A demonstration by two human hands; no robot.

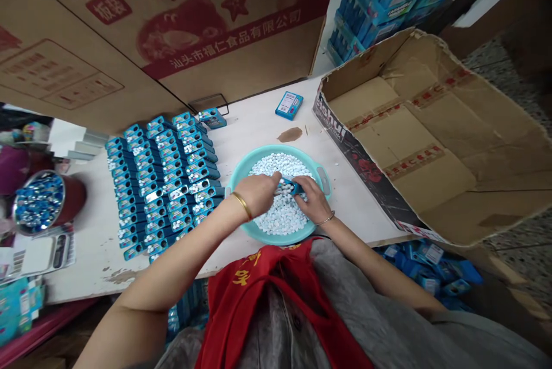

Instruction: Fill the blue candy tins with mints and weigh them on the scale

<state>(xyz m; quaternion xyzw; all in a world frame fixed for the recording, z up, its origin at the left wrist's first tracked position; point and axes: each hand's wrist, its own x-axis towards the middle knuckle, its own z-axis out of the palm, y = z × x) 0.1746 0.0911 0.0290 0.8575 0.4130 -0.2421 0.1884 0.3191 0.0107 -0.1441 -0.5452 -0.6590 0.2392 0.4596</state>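
Note:
A round mint-green basin full of small white candies stands before me. Over it, my right hand grips a small blue candy box that lies tilted on its side. My left hand, wearing a gold bangle, is closed at the box's left end, with white candies showing at its fingertips. Its lower fingers are hidden under the hand. Left of the basin stand rows of upright blue candy boxes with round holes on top, several showing white candies in them.
A large open carton stands at the right, and printed cartons wall off the back. One blue box lies behind the basin. At the far left is a red pot of shiny blue packets. Blue boxes are heaped below the table's right edge.

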